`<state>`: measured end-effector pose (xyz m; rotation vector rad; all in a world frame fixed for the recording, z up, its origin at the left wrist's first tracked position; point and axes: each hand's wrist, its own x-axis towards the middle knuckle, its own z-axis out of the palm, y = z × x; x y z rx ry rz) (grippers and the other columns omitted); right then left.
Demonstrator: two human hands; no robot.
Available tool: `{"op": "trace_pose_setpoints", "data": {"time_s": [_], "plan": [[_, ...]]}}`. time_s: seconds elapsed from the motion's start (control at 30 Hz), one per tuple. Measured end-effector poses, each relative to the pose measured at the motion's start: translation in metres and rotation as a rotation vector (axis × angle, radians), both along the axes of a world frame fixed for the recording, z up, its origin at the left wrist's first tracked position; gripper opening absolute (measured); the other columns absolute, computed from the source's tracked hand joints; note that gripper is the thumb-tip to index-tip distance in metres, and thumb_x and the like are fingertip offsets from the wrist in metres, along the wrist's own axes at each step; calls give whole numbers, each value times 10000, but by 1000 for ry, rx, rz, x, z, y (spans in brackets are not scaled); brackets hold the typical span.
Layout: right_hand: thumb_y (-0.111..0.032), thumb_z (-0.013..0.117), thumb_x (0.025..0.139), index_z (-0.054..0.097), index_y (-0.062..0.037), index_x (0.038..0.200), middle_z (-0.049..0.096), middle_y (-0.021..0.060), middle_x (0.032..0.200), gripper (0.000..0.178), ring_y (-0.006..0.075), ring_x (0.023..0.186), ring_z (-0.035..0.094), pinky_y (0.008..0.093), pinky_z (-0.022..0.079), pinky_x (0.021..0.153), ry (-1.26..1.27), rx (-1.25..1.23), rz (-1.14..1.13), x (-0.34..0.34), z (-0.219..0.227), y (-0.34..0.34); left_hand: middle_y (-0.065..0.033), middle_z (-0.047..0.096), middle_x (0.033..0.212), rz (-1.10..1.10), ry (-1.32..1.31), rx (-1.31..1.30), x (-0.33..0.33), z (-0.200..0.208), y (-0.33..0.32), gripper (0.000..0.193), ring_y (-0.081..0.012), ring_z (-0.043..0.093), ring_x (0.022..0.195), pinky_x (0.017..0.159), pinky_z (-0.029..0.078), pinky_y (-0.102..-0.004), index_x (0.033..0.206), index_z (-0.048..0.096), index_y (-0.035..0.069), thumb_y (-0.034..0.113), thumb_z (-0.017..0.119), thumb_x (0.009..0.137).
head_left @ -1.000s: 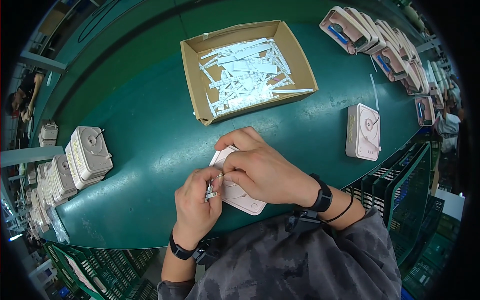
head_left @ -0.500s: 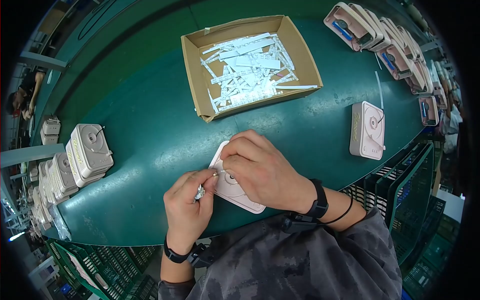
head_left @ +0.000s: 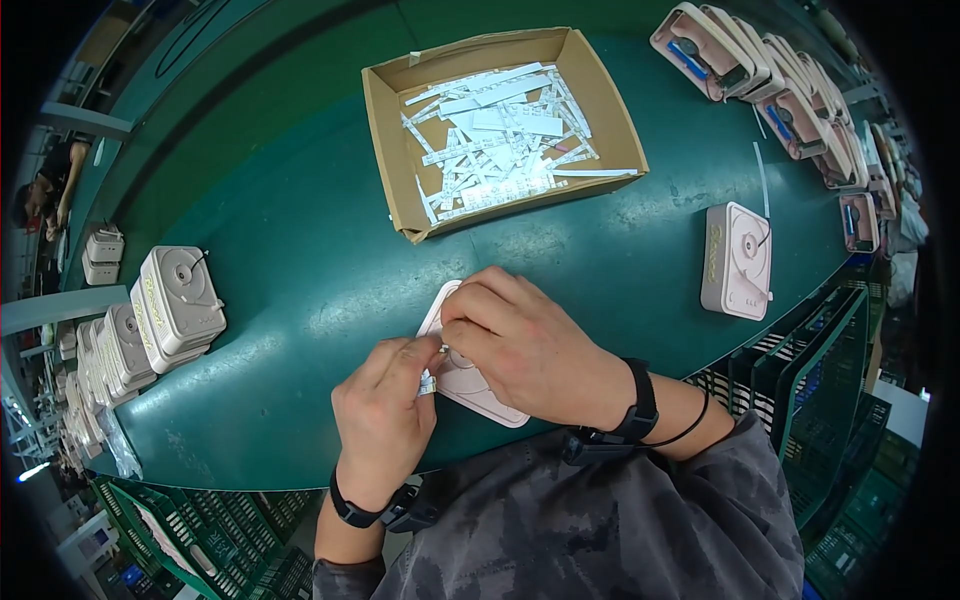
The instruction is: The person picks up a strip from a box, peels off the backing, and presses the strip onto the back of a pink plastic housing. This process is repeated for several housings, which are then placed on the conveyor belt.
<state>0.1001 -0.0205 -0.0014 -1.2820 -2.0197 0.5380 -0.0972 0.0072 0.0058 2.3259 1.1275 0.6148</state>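
Note:
A flat pink plastic housing [head_left: 485, 396] with rounded corners lies on the green table in front of me, partly covered by both hands. My left hand [head_left: 382, 405] is closed at its left edge, pinching a small white printed strip [head_left: 427, 383] that sticks out below the fingers. Over the housing's upper part, my right hand [head_left: 530, 348] is closed in a pinch, its fingertips close to the left ones. What the right fingertips grip is hidden. The two hands almost touch above the housing's round central part.
Beyond my hands stands a cardboard box [head_left: 385, 150] of white strips. A pink housing [head_left: 738, 262] stands at right, a stack of them [head_left: 180, 305] at left. Open housings [head_left: 705, 50] line the far right. Green crates [head_left: 825, 370] stand beside the table's near edge.
My left hand has moved slightly right and up, closer to the right fingertips. The strip in it has turned and shows more of its printed face. The right hand has barely shifted.

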Motion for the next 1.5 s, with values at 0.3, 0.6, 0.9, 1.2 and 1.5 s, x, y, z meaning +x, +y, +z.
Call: {"op": "trace_pose_setpoints", "data": {"time_s": [0.3,0.6,0.9,1.2,1.5], "plan": [[-39,667,795,630,-17,965,583,75,1048,176,281,1026,567,365,483,861,-3,-12,22,2,0,2,-77,701,959,-10,-34,-10,1,-1,3,402,-284,705,755,621,566,-367,1056,694,73,-120,640,708],[-76,668,792,620,-9,953,579,87,1023,181,289,1010,574,415,467,899,-5,68,-45,-6,-2,-2,-78,697,941,-48,28,155,7,-3,0,429,-270,699,743,610,552,-359,1043,671,50,-119,630,651],[-34,655,765,617,10,972,591,106,1023,215,315,1015,579,473,451,994,10,118,-78,-5,-8,-7,-90,698,932,-85,-80,164,8,-17,-2,464,-268,696,730,604,543,-355,1041,650,31,-120,597,605],[-90,703,756,617,5,1003,592,115,1056,278,327,1044,576,488,445,1004,-10,87,-91,-8,-4,-9,-104,721,919,-32,-48,174,6,-13,-1,316,-243,689,720,598,534,-342,1028,664,18,-77,733,734],[-341,799,772,552,-2,1239,540,197,1282,628,422,1212,513,574,385,1057,-287,-39,-177,37,18,-49,-168,731,1066,829,124,670,-128,1,84,439,-341,709,943,804,554,-407,1153,709,13,212,878,800]]}}
